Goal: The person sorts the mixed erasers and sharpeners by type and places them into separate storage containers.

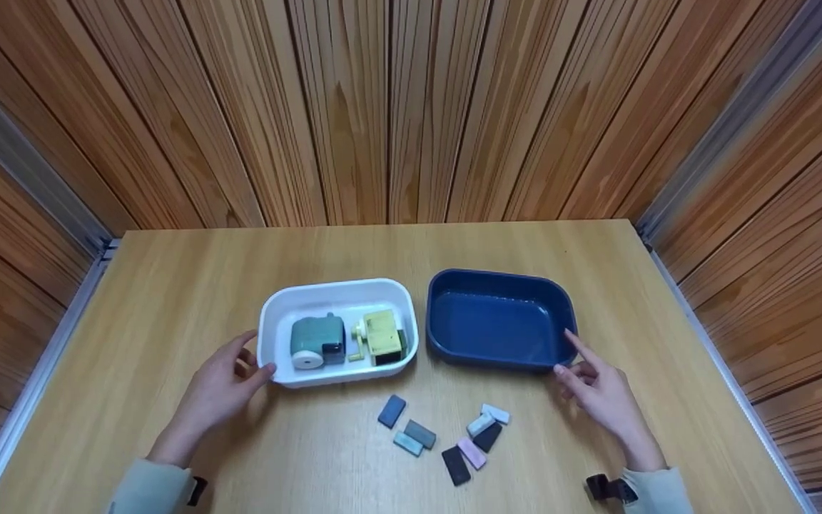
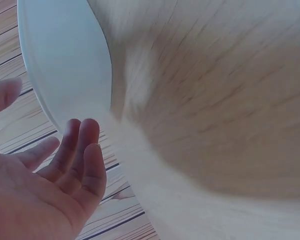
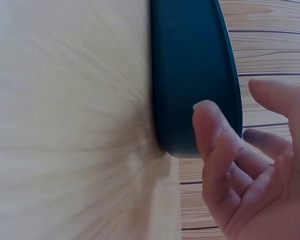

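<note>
A white plastic bin stands left of a navy blue bin on the table. In the white one sit a teal boxy device with a white round part and a yellow-green crank pencil sharpener. My left hand is at the white bin's left end, its thumb and fingertips touching or very near the rim, fingers loosely bent. At the blue bin's right end, my right hand has its thumb and index finger at the rim. Both wrist views show spread, relaxed fingers beside the bin walls.
Several small eraser-like blocks lie in front of the bins, among them a blue one, a grey-blue one, a lilac one and a black one. A wooden plank wall rises behind the table.
</note>
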The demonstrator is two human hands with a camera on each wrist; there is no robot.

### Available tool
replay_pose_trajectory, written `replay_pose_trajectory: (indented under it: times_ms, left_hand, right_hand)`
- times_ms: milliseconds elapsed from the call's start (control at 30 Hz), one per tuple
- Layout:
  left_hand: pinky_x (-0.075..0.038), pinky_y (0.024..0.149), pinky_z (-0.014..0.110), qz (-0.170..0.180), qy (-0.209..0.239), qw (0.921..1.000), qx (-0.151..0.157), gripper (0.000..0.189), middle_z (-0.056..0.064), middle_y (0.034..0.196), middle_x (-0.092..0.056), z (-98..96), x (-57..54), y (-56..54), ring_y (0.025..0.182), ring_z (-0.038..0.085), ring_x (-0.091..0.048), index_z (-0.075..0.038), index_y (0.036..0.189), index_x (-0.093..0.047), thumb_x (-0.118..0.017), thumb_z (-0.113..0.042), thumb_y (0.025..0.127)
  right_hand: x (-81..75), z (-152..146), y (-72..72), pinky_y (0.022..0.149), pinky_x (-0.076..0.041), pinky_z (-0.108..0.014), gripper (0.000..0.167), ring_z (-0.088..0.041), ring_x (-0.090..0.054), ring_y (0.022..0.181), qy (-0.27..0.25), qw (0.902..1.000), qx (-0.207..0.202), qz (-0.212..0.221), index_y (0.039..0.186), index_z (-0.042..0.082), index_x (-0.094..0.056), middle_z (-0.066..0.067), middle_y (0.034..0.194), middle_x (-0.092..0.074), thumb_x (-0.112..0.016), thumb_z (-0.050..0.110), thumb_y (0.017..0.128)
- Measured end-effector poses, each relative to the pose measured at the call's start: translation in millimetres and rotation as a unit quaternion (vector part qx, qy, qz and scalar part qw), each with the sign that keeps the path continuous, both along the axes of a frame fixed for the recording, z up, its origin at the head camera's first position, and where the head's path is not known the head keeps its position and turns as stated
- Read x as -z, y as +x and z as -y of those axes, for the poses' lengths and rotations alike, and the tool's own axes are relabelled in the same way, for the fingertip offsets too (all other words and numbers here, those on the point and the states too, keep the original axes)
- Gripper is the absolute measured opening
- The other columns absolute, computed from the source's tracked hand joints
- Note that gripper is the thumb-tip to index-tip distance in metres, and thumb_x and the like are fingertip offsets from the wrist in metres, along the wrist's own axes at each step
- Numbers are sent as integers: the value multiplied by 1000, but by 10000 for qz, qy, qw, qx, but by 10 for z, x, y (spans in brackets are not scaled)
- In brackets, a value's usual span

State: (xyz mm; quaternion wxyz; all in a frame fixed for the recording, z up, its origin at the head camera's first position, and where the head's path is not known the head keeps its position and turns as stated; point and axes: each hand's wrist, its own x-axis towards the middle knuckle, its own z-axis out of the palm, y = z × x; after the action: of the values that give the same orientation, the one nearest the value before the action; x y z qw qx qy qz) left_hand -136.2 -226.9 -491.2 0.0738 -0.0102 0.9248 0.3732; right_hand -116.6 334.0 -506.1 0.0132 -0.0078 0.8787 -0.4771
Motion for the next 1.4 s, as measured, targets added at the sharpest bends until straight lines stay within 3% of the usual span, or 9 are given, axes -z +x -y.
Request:
replay_pose_trajectory:
  times_ms: [133,333,567,633,867,1067,1233,1400]
  left_hand:
    - [-51,70,31,74,-31,10000,-3,80,8,106,-57,-47,50,15,87,23,-54,-12,155,-33,-68,-48,92]
    - [-50,65,31,361,-85,9993,65,89,6,98,-58,-119,69,55,81,21,-53,-12,158,-28,-68,-54,90]
    - [-47,66,31,507,-160,9985,150,98,12,118,-60,-148,91,47,88,23,-54,-15,161,-13,-63,-60,90]
    - [-46,65,31,563,-68,9983,138,99,12,118,-61,-153,102,44,87,23,-54,-17,162,-9,-62,-61,90]
    - [-48,61,31,1067,685,9919,28,100,8,86,-58,-208,146,73,71,23,-59,-29,160,8,-62,-57,93]
    - [-50,64,33,1199,1097,9867,-80,101,12,86,-59,-258,183,80,71,25,-61,-33,157,15,-61,-54,95]
    - [-51,65,33,1180,1236,9851,-181,99,13,87,-57,-278,209,83,72,25,-60,-36,156,17,-60,-52,96]
    - [-52,65,35,1089,1489,9824,-296,98,14,90,-58,-298,231,97,74,27,-60,-38,157,14,-62,-48,96]
  right_hand:
    - [58,-6,-2,48,-48,-29,53,-32,-65,68,-68,9998,56,-174,149,13,-49,-15,85,-67,-65,18,99]
    - [60,59,38,55,-51,-28,41,-29,-66,70,-164,9995,135,-248,138,6,-59,-8,87,-69,-64,17,99]
    - [112,141,75,56,-50,-26,37,-27,-66,68,-242,9993,30,-277,133,4,-63,-6,84,-70,-66,12,97]
    - [118,154,82,56,-50,-26,37,-28,-66,69,-177,9996,-4,-216,133,6,-63,-5,83,-70,-66,12,97]
    - [58,195,102,56,-49,-27,38,-30,-65,73,54,10000,-43,48,135,13,-63,-4,85,-68,-65,14,98]
    - [-22,264,143,58,-50,-27,37,-29,-65,73,138,9993,-354,14,133,14,-65,-7,86,-68,-67,17,97]
    - [-61,341,173,61,-52,-27,35,-19,-65,71,258,9976,-638,-92,130,10,-67,-7,88,-69,-68,19,97]
    - [-48,424,192,67,-53,-26,30,-12,-63,75,466,9948,-894,-152,124,9,-70,2,91,-68,-68,18,96]
